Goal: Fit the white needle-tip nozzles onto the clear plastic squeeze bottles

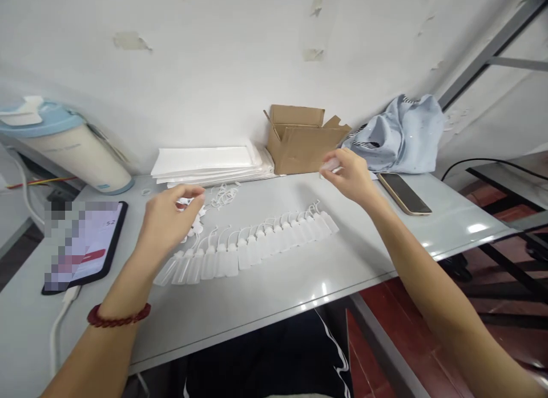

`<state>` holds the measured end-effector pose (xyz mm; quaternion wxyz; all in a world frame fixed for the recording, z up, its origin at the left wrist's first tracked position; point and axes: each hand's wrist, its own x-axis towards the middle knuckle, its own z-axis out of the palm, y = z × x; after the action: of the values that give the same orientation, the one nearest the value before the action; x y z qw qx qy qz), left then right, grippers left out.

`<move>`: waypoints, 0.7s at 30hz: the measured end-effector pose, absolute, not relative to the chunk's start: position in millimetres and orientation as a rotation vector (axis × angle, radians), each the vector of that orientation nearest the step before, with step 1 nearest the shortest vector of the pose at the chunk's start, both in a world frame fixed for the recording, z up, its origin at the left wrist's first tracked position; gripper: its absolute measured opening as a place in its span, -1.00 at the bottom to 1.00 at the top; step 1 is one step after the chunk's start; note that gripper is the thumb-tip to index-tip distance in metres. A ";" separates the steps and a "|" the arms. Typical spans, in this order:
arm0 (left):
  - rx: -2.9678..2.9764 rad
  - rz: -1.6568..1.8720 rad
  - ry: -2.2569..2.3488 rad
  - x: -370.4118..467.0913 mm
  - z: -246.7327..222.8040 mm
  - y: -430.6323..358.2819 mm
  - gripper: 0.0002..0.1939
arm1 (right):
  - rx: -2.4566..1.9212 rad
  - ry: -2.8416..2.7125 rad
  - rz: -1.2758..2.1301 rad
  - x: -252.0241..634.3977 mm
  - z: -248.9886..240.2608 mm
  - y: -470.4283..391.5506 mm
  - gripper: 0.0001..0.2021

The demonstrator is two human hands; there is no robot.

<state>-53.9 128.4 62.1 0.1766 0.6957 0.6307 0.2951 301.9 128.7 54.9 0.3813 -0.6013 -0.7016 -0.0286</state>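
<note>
A row of translucent plastic tags (220,262), their white loops toward the wall, runs across a pale table (278,286) between a person's two hands. The right hand (349,174) pinches a small pale piece (331,165) between thumb and fingers, before an open cardboard box (303,149). The left hand (169,218) curls over small white pieces (197,224), thumb near fingers; whether it grips one cannot be told. Loose white strings (225,196) lie just beside, near stacked white sheets (205,161). Phones flank the scene, left (96,246) and right (405,193).
</note>
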 end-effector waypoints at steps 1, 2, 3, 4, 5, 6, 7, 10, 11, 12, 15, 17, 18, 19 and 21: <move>1.993 0.815 1.776 -55.8 58.7 130.3 -0.72 | -1.435 -1.820 -0.092 287.3 52.5 139.5 -0.92; 2.033 0.791 1.754 -56.8 55.1 131.6 -0.73 | -1.363 -1.825 -0.115 275.2 48.1 147.5 -0.95; 2.088 0.762 1.718 -57.1 51.4 132.3 -0.74 | -1.308 -1.818 -0.120 266.0 42.2 152.6 -0.95; 2.157 0.726 1.666 -56.9 47.6 132.7 -0.73 | -1.275 -1.802 -0.116 259.7 35.5 154.7 -0.94; 2.226 0.689 1.608 -56.3 43.8 132.8 -0.71 | -1.258 -1.788 -0.109 256.2 28.7 154.2 -0.93; 2.292 0.653 1.549 -55.5 40.0 132.8 -0.68 | -1.244 -1.808 -0.090 254.8 22.5 151.8 -0.92; 2.351 0.624 1.498 -54.7 36.2 132.8 -0.65 | -1.211 -1.859 -0.092 254.9 17.7 148.2 -0.91; 2.450 0.549 1.405 -51.7 26.4 133.0 -0.58 | -1.167 -1.883 -0.149 257.8 13.5 137.4 -0.91; 2.454 0.520 1.390 -50.5 24.0 132.9 -0.56 | -1.163 -1.872 -0.171 258.0 14.8 135.1 -0.92; 2.440 0.492 1.380 -49.1 22.1 132.8 -0.54 | -1.160 -1.861 -0.190 257.5 16.6 133.4 -0.93; 2.371 0.448 1.397 -44.5 19.3 130.8 -0.50 | -1.150 -1.844 -0.235 252.3 22.9 129.2 -0.89; 2.347 0.443 1.416 -41.6 19.0 128.7 -0.48 | -1.148 -1.837 -0.217 246.9 26.4 125.2 -0.85; 2.342 0.438 1.419 -40.4 19.1 127.7 -0.46 | -1.150 -1.832 -0.198 244.1 27.9 122.6 -0.83; 2.339 0.435 1.418 -39.3 19.4 126.7 -0.45 | -1.153 -1.830 -0.180 241.3 29.3 119.9 -0.81; 2.340 0.430 1.407 -37.5 20.2 125.2 -0.43 | -1.160 -1.841 -0.160 236.5 31.5 114.6 -0.82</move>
<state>-37.5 125.2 20.2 0.1876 0.8316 0.4999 0.1530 236.5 114.6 31.5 0.4619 -0.4715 -0.7484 -0.0651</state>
